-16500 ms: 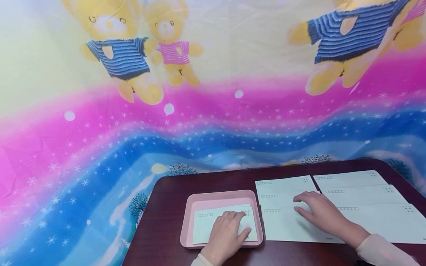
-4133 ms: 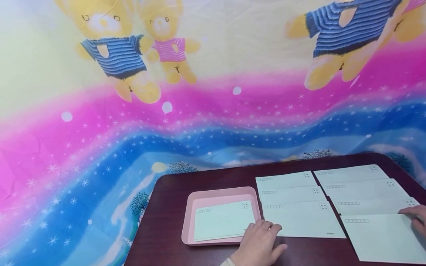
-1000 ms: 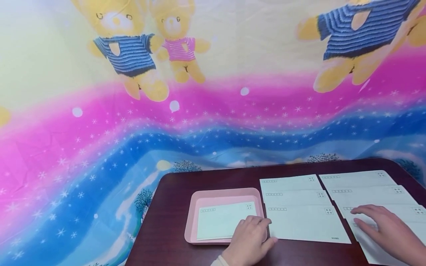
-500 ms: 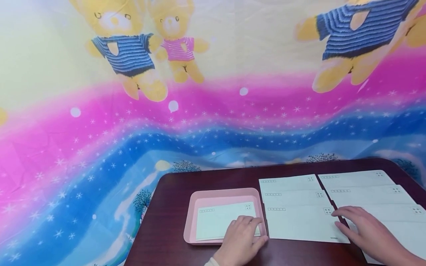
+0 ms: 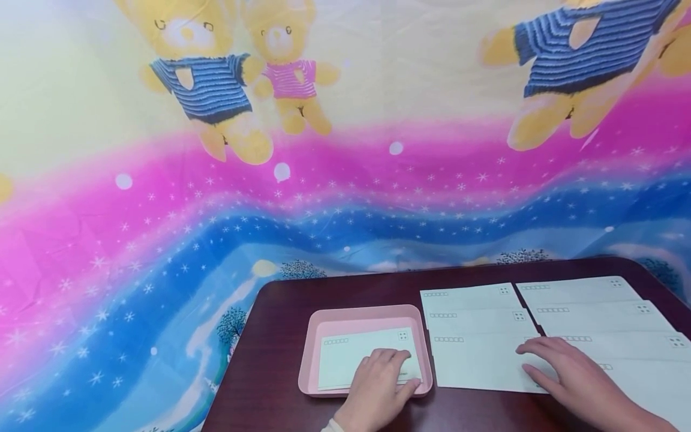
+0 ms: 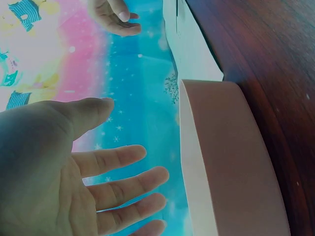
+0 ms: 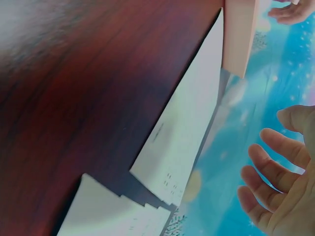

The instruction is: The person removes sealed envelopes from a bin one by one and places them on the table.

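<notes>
A pale envelope, printed with postcode boxes and a stamp box, lies in the pink tray; a second edge shows under it. Above its right front part hovers my left hand; the left wrist view shows its fingers spread and holding nothing, beside the tray wall. My right hand is over the gap between two columns of overlapping envelopes, its fingers loosely bent and bare in the right wrist view. Front of the left column is one envelope; front of the right column is another, partly behind the right forearm.
The dark wooden table has rounded corners, and the tray stands just left of the envelope columns. Behind the table hangs a cloth backdrop with printed bears and snowflakes.
Since the oldest frame, a further envelope has been laid at the front of the right column. Over the last second, both hands have moved left, my left one over the tray.
</notes>
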{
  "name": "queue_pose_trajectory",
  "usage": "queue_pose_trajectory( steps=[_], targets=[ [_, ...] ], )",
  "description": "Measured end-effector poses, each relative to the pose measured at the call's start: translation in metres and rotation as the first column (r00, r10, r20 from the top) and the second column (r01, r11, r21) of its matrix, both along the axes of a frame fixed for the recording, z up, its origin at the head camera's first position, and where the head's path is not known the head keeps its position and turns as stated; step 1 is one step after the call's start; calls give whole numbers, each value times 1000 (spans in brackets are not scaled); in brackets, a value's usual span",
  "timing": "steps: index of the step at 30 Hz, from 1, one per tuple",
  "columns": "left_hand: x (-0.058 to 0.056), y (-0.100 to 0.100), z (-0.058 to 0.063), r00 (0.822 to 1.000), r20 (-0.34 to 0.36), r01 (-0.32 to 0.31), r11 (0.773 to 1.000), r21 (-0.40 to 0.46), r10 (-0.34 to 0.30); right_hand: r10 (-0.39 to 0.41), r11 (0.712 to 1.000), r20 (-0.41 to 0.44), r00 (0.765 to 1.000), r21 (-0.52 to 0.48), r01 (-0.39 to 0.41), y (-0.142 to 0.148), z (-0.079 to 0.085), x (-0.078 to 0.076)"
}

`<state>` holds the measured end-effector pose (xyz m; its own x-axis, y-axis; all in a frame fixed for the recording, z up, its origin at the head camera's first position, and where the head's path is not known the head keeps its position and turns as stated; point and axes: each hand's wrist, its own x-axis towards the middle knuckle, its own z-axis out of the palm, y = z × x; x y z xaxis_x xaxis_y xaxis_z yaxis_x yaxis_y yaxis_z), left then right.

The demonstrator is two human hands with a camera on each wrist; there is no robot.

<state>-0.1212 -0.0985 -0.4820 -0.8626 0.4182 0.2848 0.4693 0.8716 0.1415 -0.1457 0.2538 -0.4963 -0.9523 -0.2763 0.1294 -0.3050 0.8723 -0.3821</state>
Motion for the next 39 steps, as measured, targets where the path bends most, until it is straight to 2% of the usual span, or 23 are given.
queue_pose_trajectory(
  steps=[11,18,20,25,34,39],
  targets=[
    [-1,-8,-3,998,48,-35,999,15,34,37,999,-57,998,16,-36,-21,0,2],
    [-1,-14,-3,997,53,-54,998,26,52,61,998,-96,993,11,-60,-35,-4,3],
    [0,-16,-3,997,53,-61,998,29,59,81,997,-157,984,12,-80,-39,-6,4],
    [0,-21,-6,997,41,-73,997,40,71,133,991,-314,940,28,-131,-48,-12,3],
    [3,-30,-7,996,43,-85,995,45,83,214,975,-328,920,12,-223,-67,-15,1],
    [4,-33,-8,995,46,-88,994,57,86,233,969,-338,912,-2,-249,-76,-14,0]
  ],
)
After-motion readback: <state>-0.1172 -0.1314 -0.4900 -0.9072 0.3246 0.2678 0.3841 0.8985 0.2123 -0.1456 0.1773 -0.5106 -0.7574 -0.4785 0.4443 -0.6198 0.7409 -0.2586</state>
